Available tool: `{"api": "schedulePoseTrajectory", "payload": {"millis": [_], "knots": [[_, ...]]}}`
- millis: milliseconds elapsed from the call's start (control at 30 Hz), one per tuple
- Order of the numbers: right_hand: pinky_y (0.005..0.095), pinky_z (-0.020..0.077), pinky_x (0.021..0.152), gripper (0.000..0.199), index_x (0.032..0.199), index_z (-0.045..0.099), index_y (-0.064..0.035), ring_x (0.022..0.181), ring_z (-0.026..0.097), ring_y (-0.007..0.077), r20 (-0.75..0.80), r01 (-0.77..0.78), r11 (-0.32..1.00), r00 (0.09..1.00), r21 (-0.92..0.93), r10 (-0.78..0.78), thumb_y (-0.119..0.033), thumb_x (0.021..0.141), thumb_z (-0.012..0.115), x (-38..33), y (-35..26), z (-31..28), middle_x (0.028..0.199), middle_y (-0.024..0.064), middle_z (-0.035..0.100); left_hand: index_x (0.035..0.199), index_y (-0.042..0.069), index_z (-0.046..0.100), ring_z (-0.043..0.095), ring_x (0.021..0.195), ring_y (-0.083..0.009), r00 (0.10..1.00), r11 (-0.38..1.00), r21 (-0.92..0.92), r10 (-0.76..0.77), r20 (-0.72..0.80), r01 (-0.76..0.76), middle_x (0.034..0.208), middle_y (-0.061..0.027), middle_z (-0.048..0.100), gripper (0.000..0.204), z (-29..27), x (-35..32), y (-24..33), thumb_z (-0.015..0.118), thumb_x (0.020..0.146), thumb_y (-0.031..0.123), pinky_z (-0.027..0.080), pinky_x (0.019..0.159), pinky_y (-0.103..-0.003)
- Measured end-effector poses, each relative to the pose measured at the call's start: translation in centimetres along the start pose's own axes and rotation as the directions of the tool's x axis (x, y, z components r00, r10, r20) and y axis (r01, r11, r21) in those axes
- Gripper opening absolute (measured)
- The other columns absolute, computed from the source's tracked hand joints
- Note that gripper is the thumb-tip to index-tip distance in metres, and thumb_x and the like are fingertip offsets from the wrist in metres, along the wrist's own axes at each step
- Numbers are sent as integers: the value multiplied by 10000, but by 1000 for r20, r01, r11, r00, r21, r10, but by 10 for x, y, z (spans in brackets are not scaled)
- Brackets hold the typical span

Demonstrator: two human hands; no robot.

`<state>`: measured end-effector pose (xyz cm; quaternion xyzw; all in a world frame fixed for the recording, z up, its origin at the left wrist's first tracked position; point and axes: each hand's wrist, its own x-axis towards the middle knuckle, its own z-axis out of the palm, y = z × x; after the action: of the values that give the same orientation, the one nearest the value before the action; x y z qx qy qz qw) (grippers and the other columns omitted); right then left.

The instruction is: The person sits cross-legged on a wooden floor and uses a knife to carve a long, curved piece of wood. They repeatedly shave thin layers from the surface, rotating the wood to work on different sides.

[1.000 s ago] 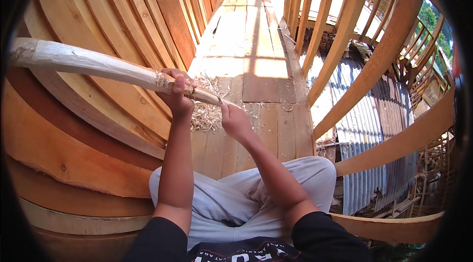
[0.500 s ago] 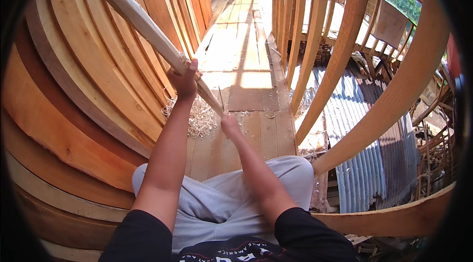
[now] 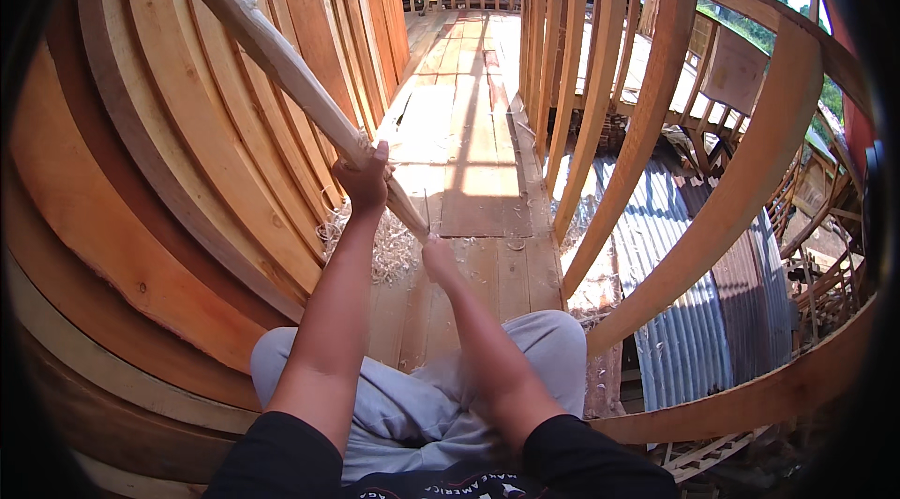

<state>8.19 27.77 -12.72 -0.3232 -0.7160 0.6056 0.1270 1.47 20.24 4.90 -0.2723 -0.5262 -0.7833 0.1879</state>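
Note:
A long pale wooden pole (image 3: 281, 63) slants from the upper left down toward the middle, its bark stripped and its near end thinner. My left hand (image 3: 364, 184) is wrapped round it, just below a rough, frayed patch in the wood. At the pole's near end, my right hand (image 3: 438, 261) is closed on what looks like a knife (image 3: 427, 207), whose thin blade points up and away, close beside the wood. The knife's handle is hidden in my fist. Curly wood shavings (image 3: 392, 250) lie on the floor under the pole.
I sit cross-legged in grey trousers (image 3: 412, 405) on a plank floor (image 3: 459, 293). Upright boards (image 3: 169, 124) line my left side. Wooden railing posts (image 3: 647, 124) stand on the right, with a corrugated metal roof (image 3: 684, 311) below and beyond them.
The view has tilted upward, so the surroundings, pole and hands sit lower in the picture. Both hands keep their grips, and the pole stays at much the same slant.

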Motion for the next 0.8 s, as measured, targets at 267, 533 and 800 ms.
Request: {"api": "schedulePoseTrajectory", "payload": {"millis": [267,533,800], "knots": [[500,458,717,459,889,595,61,812,607,423,20,448,867,890,-218,-455,-309,959,332,-20,-39,20,819,285,613,894,27,449,554,549,-143,994,991,-96,93,-57,-98,639,-46,497,243,-61,-7,-20,637,772,123,493,481,-282],[502,440,783,477,894,594,53,882,570,461,159,248,913,966,-325,-206,-329,971,320,-6,-5,33,847,286,611,838,92,432,472,543,-126,971,974,-225,-51,-233,-3,639,-19,442,252,-118,-16,-29,615,794,261,464,510,-282],[529,431,775,426,868,571,59,813,572,464,137,189,891,980,-412,-145,-285,966,339,35,47,18,803,304,597,772,155,396,439,547,-135,981,957,-287,-96,-166,45,624,-4,412,288,-135,-14,-24,577,812,374,413,532,-270]]}}
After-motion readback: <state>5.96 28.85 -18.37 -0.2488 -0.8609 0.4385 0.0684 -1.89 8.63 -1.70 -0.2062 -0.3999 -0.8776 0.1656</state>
